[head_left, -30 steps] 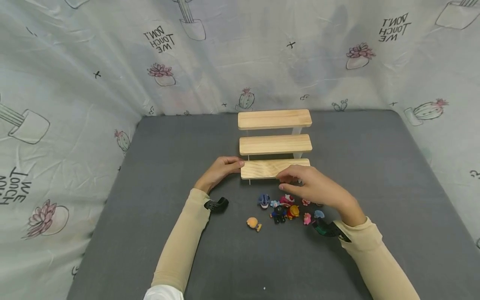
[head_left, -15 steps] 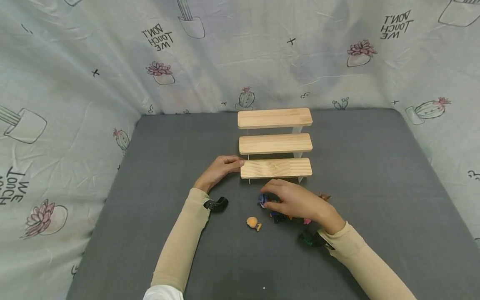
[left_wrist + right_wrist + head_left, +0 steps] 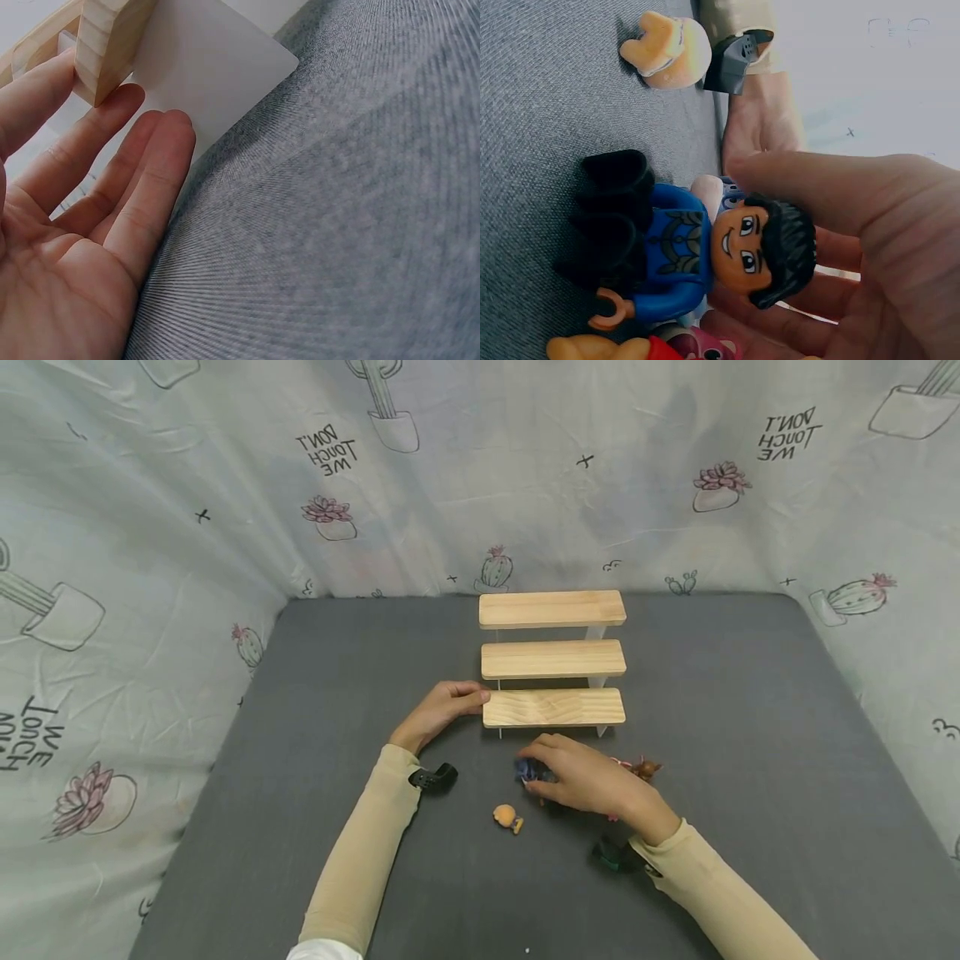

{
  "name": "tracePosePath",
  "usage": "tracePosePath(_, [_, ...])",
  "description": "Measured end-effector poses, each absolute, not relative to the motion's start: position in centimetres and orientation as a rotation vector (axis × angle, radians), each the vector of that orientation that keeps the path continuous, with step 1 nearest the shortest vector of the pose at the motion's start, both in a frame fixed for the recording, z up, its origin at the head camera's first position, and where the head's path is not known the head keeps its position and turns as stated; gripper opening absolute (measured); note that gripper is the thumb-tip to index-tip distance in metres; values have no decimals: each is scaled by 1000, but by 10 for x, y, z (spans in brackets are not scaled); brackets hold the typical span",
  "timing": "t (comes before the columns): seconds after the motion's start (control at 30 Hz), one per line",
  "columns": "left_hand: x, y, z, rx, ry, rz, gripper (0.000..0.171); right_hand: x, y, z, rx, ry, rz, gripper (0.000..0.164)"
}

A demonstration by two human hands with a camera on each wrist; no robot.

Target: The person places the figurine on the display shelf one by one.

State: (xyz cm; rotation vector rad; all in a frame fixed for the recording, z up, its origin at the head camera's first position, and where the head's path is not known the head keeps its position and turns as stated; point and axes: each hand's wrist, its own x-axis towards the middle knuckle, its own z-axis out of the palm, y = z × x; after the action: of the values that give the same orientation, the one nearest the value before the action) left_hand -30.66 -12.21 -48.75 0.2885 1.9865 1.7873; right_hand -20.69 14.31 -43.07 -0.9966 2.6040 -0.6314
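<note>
My left hand (image 3: 442, 714) pinches the left end of the lowest plank (image 3: 553, 708) of a three-step wooden display stand. In the left wrist view its thumb and index finger touch the plank's end (image 3: 112, 45), while the other fingers lie by the white side panel (image 3: 217, 67). My right hand (image 3: 588, 781) reaches down over the toy figures, thumb and fingers around a small blue figure (image 3: 527, 770). In the right wrist view that blue figure (image 3: 732, 193) is mostly hidden behind a black-haired toy figure (image 3: 679, 240) in a blue jacket.
An orange-headed figure (image 3: 506, 816) lies apart, left of the right hand. A brown figure (image 3: 645, 768) shows beyond the hand's right side. A yellow-and-red figure (image 3: 630, 349) sits beside the black-haired one. Printed fabric (image 3: 525, 477) hangs behind the grey table (image 3: 360, 643).
My right hand has come from the lowest plank down and left to the blue figure, its fingers closing around it. The left hand keeps its place at the plank's end.
</note>
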Motion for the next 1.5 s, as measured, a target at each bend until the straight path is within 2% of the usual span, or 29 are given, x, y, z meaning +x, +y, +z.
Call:
tracePosePath(0.63, [-310, -120, -484, 332, 1994, 1793, 37, -210, 142, -429, -961, 2659, -639, 36])
tracePosePath(0.97, [-309, -120, -484, 318, 1987, 1798, 35, -209, 139, -430, -858, 2643, -705, 42])
tracePosePath(1.17, [-309, -120, -484, 291, 1987, 1796, 35, -209, 140, -431, -892, 2680, -672, 36])
tracePosePath(1.5, [-307, -120, -485, 284, 2002, 1781, 35, -209, 140, -434, -951, 2708, -656, 36])
